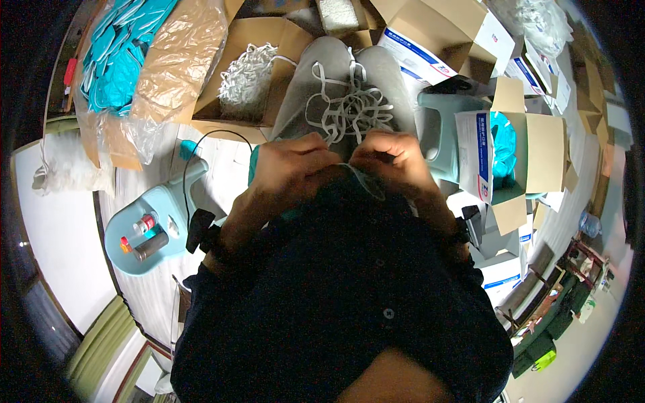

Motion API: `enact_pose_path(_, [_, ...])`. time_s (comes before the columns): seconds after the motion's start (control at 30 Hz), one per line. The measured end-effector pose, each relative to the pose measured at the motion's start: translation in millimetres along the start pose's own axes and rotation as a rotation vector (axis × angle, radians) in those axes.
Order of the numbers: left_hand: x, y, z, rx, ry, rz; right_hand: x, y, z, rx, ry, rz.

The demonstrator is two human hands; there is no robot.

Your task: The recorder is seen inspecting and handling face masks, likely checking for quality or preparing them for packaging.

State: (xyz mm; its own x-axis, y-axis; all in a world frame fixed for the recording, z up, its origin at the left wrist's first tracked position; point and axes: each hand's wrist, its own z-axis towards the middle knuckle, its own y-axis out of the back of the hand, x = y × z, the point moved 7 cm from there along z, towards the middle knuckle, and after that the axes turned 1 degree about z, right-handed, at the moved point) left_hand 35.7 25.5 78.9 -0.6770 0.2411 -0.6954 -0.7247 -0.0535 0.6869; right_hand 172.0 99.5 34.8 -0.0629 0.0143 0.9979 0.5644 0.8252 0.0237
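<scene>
My left hand (295,161) and my right hand (393,160) are close together in front of my chest, both with curled, pinched fingers. A thin white cord (363,178) loops down between them, its upper end at the right fingertips. What the left fingers pinch is hidden. A teal edge (253,165) shows beside my left hand; the rest of that piece is covered. On my grey-clad lap (306,84), just beyond the hands, lies a loose tangle of white cords (353,111).
A carton of white cords (247,77) stands ahead to the left, beside a plastic bag of teal pieces (117,60). To the right, an open carton (484,158) holds more teal pieces near a pale blue stool (437,131). Bottles lie on another stool (127,208) at left.
</scene>
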Motion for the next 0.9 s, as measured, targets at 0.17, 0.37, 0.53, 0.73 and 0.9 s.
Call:
enact_pose_path(0.17, [10.0, 43.6, -12.4, -0.202, -0.055, 0.059, 31.5, 30.2, -29.0, -0.254, 0.172, -0.174])
enact_pose_path(0.37, [16.5, 40.0, -6.0, -0.101, 0.062, -0.252, 25.5, 36.7, -29.8, -0.257, -0.023, -0.025])
enact_pose_path(0.53, [-1.3, 12.4, 10.6, 0.041, 0.116, -0.394, 29.5, 17.6, -11.5, -0.205, 0.095, 0.003])
enact_pose_path(0.73, [-22.8, 13.4, 17.9, -0.111, -0.228, -0.037, 15.7, 0.8, -6.8, -0.16, -0.037, 0.109])
enact_pose_path(0.9, [-25.4, 33.8, 9.0, -0.248, -0.251, 0.04, 19.7, 19.3, -18.9, -0.185, 0.038, 0.031])
